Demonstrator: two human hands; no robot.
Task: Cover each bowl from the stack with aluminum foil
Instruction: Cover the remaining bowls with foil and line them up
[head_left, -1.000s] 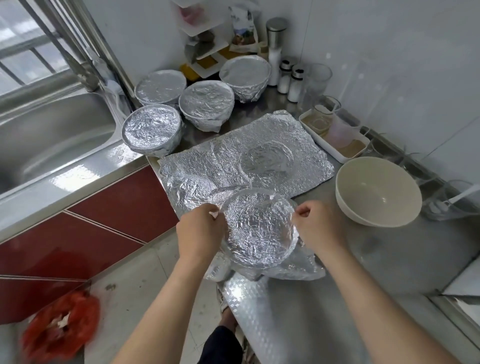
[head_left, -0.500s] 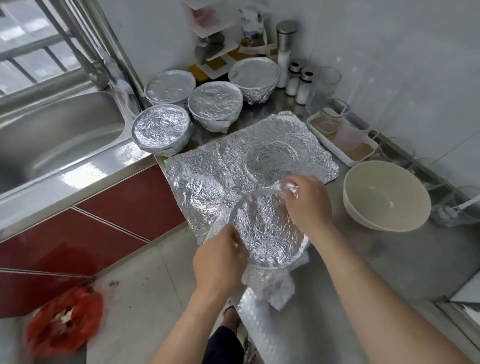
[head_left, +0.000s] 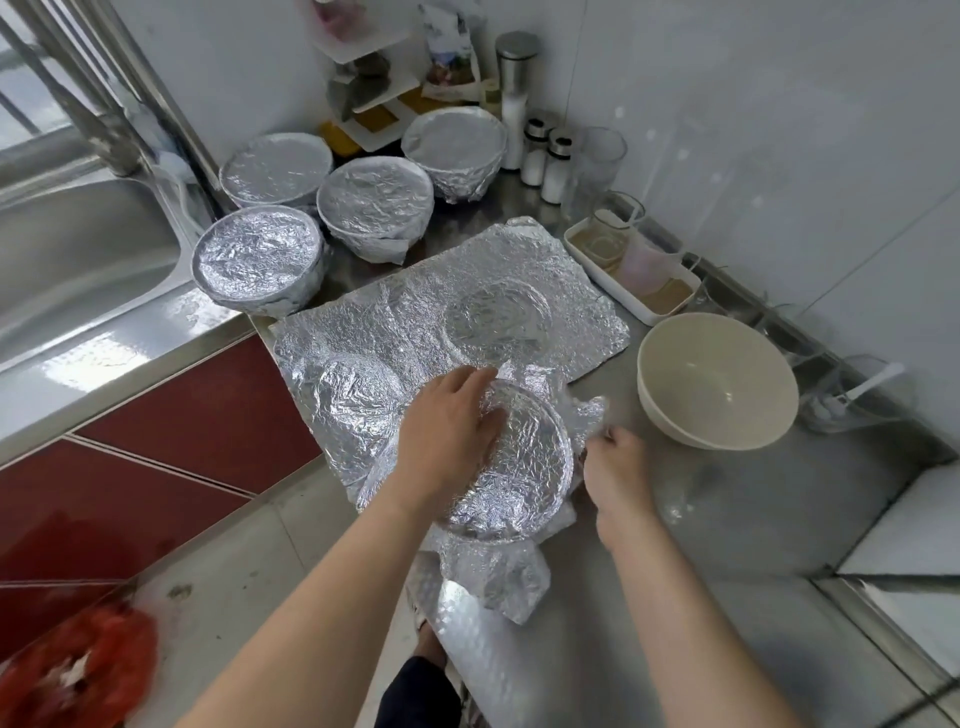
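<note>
Two hands work the bowl (head_left: 519, 478) at the near edge of the counter (head_left: 753, 545): our left hand (head_left: 447, 431) lies flat, fingers straight, pressing the foil (head_left: 498, 582) down; our right hand (head_left: 618, 467) curls round loose foil at its right side. We judge this the crimping step; next, tuck the hanging flap under. Beyond: a spare sheet (head_left: 415, 322), one bare bowl (head_left: 717, 384), four covered bowls (head_left: 374, 200) at the far edge.

**Bare hands, bare forearms, dark cloth below**

The left hand (head_left: 447, 441) and right hand (head_left: 615, 473) are uncovered. The left forearm (head_left: 322, 608) and right forearm (head_left: 675, 623) run bare to the lower frame edge. Low between them shows a patch of dark, near-black garment (head_left: 415, 693); which piece of clothing it is cannot be told.
</note>
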